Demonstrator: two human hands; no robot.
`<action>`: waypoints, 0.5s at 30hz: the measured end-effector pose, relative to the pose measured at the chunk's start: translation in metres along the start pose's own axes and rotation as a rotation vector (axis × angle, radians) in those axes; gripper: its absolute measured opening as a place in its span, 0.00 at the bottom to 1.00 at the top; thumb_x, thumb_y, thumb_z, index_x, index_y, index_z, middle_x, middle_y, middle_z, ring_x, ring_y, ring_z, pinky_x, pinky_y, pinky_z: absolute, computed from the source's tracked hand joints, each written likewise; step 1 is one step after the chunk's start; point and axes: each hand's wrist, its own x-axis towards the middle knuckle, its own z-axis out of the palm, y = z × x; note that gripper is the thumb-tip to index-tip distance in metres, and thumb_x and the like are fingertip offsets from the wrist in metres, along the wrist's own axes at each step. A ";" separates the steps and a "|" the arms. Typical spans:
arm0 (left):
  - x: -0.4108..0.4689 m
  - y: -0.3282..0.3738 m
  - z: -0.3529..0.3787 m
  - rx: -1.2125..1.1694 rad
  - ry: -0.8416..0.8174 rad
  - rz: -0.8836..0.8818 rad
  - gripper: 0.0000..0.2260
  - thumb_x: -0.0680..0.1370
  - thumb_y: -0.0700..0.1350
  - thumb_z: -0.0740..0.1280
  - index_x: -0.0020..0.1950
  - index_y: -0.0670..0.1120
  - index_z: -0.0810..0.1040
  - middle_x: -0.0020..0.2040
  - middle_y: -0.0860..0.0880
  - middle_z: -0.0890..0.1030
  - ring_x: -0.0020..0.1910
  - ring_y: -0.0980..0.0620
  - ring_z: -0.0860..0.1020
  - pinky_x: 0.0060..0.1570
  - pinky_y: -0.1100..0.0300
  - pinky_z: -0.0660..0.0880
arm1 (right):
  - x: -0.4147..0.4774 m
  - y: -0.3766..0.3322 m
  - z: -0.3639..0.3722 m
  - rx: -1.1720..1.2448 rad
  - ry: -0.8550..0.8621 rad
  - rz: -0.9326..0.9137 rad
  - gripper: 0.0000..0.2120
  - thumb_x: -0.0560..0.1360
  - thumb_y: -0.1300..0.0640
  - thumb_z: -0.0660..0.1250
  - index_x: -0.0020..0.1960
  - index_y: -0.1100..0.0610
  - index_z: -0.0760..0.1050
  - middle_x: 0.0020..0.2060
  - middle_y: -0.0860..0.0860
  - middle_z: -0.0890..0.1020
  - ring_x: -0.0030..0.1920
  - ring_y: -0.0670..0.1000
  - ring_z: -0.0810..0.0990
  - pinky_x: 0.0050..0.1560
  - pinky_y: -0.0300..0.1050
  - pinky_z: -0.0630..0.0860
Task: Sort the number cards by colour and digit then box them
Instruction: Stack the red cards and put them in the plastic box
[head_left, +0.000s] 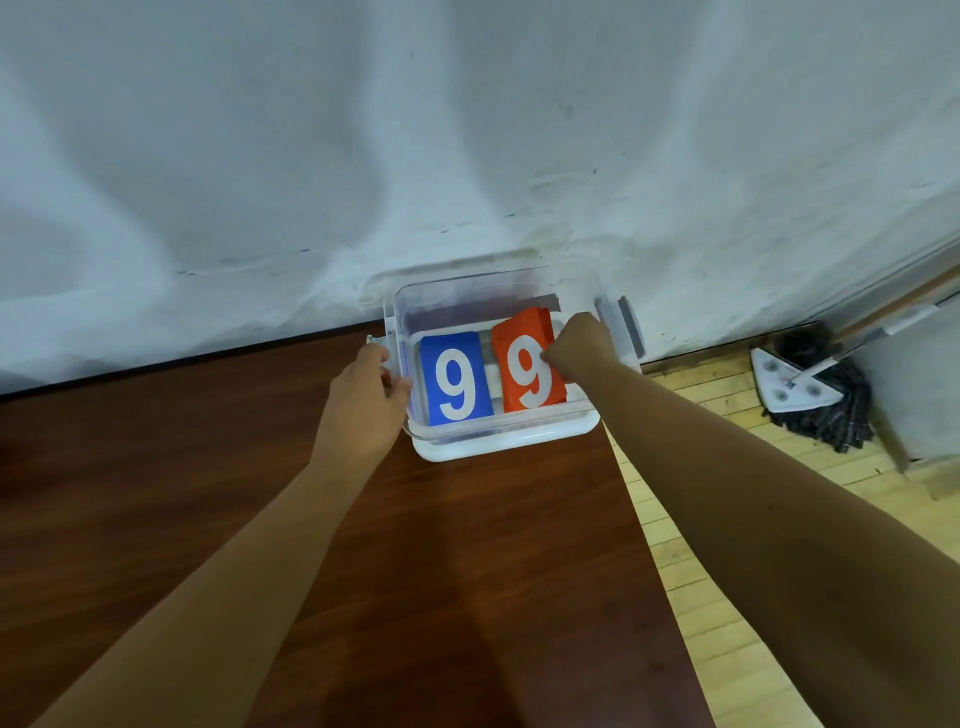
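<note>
**Cards (457, 384) in the box, lid not yet on**

On the table (234, 493), the left hand (363, 400) gripped the left rim of the clear box (498, 434), its thumb hooked over the wall, steadying it. Inside, the blue stack (456, 382) lay flat on the left with a white 9 on top. Just beside it, the red stack (527, 371) also showed a 9, but sat tilted, its far end raised. The right hand (579, 345) pinched that stack's right edge, fingers curled round it.

No loose cards showed on the table, so sorting by colour looked finished. Digit order under the top cards could not be checked. What seemed left was settling the red stack flat, letting go and closing the box. A mop (826, 400) lay on the floor at far right.
</note>
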 end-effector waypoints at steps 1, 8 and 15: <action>0.000 -0.001 0.001 -0.004 0.001 -0.002 0.16 0.81 0.47 0.65 0.68 0.45 0.70 0.57 0.48 0.78 0.45 0.57 0.75 0.32 0.73 0.65 | -0.003 0.002 0.000 -0.031 0.017 -0.039 0.12 0.77 0.53 0.68 0.57 0.57 0.75 0.50 0.54 0.81 0.46 0.53 0.81 0.46 0.44 0.77; 0.001 -0.005 0.002 -0.046 -0.022 -0.014 0.18 0.81 0.47 0.66 0.69 0.46 0.69 0.61 0.45 0.80 0.46 0.58 0.76 0.33 0.73 0.66 | -0.054 0.024 -0.019 -0.014 0.449 -0.300 0.13 0.77 0.59 0.65 0.61 0.57 0.76 0.58 0.54 0.76 0.59 0.53 0.75 0.59 0.49 0.75; 0.002 -0.003 0.003 -0.057 -0.036 -0.041 0.15 0.81 0.49 0.66 0.66 0.45 0.75 0.56 0.48 0.81 0.36 0.65 0.72 0.30 0.72 0.65 | -0.058 0.053 -0.024 0.108 0.351 0.011 0.13 0.78 0.64 0.63 0.63 0.63 0.70 0.58 0.58 0.71 0.44 0.53 0.76 0.45 0.40 0.74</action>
